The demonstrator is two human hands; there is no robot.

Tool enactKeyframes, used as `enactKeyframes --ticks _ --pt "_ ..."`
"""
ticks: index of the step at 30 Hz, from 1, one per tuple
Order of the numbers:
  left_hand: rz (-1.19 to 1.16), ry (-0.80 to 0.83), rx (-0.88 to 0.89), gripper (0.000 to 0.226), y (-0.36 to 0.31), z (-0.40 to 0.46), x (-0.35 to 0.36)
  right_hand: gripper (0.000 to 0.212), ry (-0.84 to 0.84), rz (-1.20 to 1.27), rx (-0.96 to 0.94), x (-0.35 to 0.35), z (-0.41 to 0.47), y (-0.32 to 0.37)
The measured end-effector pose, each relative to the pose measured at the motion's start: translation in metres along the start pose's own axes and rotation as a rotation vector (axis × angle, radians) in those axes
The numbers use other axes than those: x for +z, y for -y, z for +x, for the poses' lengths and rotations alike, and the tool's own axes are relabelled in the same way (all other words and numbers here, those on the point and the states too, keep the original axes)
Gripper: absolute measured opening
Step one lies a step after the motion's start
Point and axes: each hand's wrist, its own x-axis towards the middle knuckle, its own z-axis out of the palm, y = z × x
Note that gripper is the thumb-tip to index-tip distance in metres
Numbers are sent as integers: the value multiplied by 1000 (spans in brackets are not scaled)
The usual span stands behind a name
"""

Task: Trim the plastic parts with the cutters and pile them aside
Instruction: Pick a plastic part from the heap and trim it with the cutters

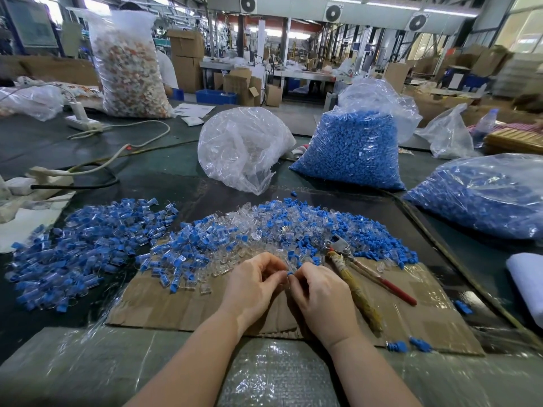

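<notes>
Tiny blue-and-clear plastic part (289, 274) pinched between left hand (255, 284) and right hand (318, 292) fingertips just left of idle cutters (357, 274): likely light, rigid, slippery, best gripped by clear body.

No readable text anywhere — printed sheets (192, 109) on the far table too blurred to make out, white label on a blue crate (456, 80) blank at this resolution.

The parts (97, 248) are blue and clear. The cutters (357, 274) have one red handle, and the cardboard (164, 306) is brown.
</notes>
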Motion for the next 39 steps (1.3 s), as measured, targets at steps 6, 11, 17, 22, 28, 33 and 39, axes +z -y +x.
enactKeyframes --ticks 6,11,17,22,28,33,39 --pt "-112 4 -49 19 3 3 0 16 -2 89 25 -1 -1 0" --pt "-104 15 -37 17 4 4 0 18 42 131 -9 -3 -1 -1" --pt "-106 16 -35 21 5 5 0 17 45 154 -24 -4 1 -1" --pt "-34 -4 -18 19 3 5 0 18 55 145 -13 -4 2 -2" --pt "-85 -14 -62 15 1 7 -2 35 45 -64 195 -15 7 -5" --pt "-202 -2 -124 11 -3 10 -5 76 418 -475 712 -38 14 -27" --pt "-305 10 -191 7 -9 13 -7 64 479 -578 639 -45 8 -31"
